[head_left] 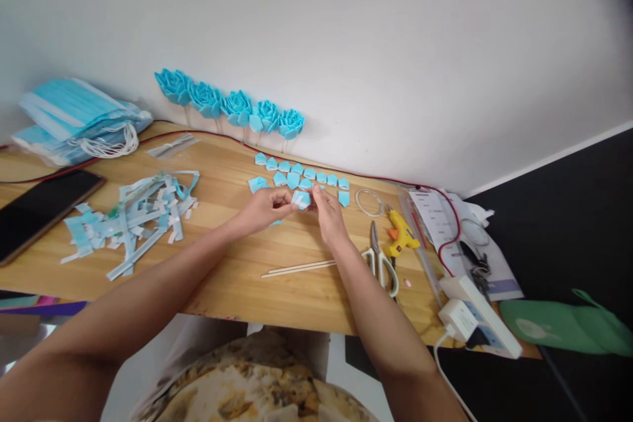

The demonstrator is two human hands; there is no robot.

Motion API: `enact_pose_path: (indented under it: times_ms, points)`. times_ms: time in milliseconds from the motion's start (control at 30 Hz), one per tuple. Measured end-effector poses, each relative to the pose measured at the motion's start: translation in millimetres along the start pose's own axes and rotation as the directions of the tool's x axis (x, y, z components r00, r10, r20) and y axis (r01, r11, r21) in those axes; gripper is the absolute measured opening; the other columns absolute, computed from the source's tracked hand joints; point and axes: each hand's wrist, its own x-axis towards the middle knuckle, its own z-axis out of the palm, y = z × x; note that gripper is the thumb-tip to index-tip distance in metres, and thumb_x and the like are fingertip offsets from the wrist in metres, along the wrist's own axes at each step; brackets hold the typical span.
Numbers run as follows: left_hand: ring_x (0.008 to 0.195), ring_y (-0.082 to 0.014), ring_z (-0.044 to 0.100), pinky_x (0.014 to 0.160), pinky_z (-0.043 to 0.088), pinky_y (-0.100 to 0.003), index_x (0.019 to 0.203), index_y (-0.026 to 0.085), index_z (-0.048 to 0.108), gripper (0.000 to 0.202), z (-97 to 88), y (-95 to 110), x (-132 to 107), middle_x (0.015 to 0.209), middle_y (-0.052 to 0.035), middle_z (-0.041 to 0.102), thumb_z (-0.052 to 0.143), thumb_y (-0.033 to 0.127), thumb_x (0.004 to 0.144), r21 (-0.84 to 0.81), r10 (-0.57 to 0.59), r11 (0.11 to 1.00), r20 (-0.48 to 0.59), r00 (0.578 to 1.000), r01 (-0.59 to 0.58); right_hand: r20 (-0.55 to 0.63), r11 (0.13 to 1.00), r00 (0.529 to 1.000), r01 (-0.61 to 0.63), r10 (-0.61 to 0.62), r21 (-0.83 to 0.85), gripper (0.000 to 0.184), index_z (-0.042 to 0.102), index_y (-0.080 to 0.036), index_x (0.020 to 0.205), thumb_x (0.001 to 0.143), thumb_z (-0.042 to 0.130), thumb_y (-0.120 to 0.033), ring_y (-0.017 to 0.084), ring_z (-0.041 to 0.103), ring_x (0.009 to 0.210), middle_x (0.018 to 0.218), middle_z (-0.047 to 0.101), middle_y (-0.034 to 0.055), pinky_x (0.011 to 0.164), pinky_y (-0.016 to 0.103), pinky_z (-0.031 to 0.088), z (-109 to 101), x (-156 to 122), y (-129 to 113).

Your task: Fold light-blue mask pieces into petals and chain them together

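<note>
Between both hands is a small folded blue-and-white petal piece (301,199), held just above the wooden table. The fingertips of my left hand (271,206) pinch its left edge. My right hand (328,212) grips its right side, with the thumb upward. Rows of folded light-blue petals (293,180) lie right behind the hands. A larger blue piece (258,184) rests beside my left hand, and a blue square (343,198) sits to the right. Several blue petal flowers on sticks (237,109) lean against the wall.
Blue scraps (143,217) and a phone (44,211) lie left, below a stack of masks (79,119). Near my right forearm are thin sticks (297,268), scissors (378,257), a wire ring (369,202) and a yellow glue gun (401,235). A power strip (482,316) sits farther right.
</note>
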Motion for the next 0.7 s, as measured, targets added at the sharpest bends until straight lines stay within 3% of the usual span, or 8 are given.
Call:
enact_pose_path:
  times_ms: [167,400,533,700]
  points:
    - [0.05,-0.0074,0.039,0.047,0.031,-0.019,0.063,0.015,0.05,0.031,-4.8,8,1,0.055,0.0039,0.045,0.056,0.041,0.08,0.022,0.008,1.0,-0.064,0.998,-0.006,0.038,0.996,0.999,0.014,-0.01,-0.088,0.036,0.052,-0.02,0.061,0.078,0.063,-0.05,0.011,0.048,0.059,0.059,0.051,-0.0031,0.06,0.024,0.041,2,-2,-4]
    - [0.049,-0.0082,0.043,0.047,0.032,-0.02,0.066,0.016,0.052,0.032,-8.7,9,1,0.054,0.003,0.048,0.053,0.044,0.082,0.033,-0.015,0.999,-0.06,0.998,0.017,0.083,0.965,0.994,0.088,-0.069,-0.247,0.035,0.053,-0.019,0.062,0.083,0.059,-0.046,0.01,0.044,0.054,0.057,0.055,-0.0036,0.056,0.024,0.033,1,-3,-1]
    - [0.046,-0.007,0.039,0.045,0.03,-0.019,0.065,0.016,0.051,0.031,-8.6,9,1,0.053,0.0037,0.047,0.053,0.042,0.08,0.028,-0.029,0.999,-0.083,0.996,0.032,0.075,0.967,0.994,0.101,-0.085,-0.234,0.036,0.056,-0.019,0.063,0.087,0.053,-0.046,0.012,0.051,0.059,0.061,0.06,-0.0013,0.062,0.025,0.039,2,-3,1]
    - [0.046,-0.0069,0.04,0.046,0.031,-0.02,0.064,0.016,0.05,0.031,-9.1,12,0,0.053,0.0039,0.047,0.055,0.042,0.08,-0.012,-0.039,0.999,-0.117,0.992,0.038,0.059,0.994,0.998,0.028,-0.021,-0.108,0.044,0.059,-0.018,0.064,0.087,0.05,-0.055,0.013,0.054,0.062,0.063,0.061,0.0014,0.064,0.026,0.044,1,-2,2]
